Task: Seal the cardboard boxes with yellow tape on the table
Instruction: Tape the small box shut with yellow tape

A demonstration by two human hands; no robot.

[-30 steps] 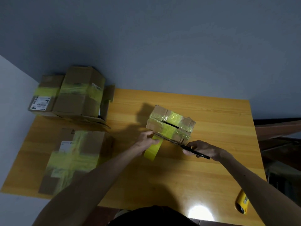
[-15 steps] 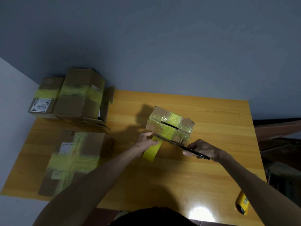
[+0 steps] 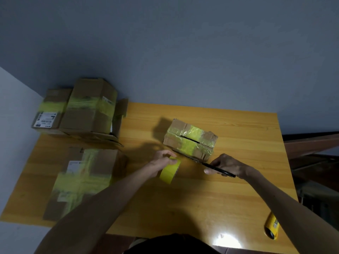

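cardboard box (image 3: 190, 139), small and banded in yellow tape, sits mid-worktop (image 3: 238, 125), its top seam gaping slightly. scissors (image 3: 211, 165) lie along its near bottom edge, gripped by the right hand (image 3: 227, 165). the left hand (image 3: 162, 160) curls round the tape roll (image 3: 169, 171) just off the box's near left corner. likely step: the cut. pull the strip taut, snip close to the box, rub the tail flat. taped boxes (image 3: 82, 180) line the left edge.
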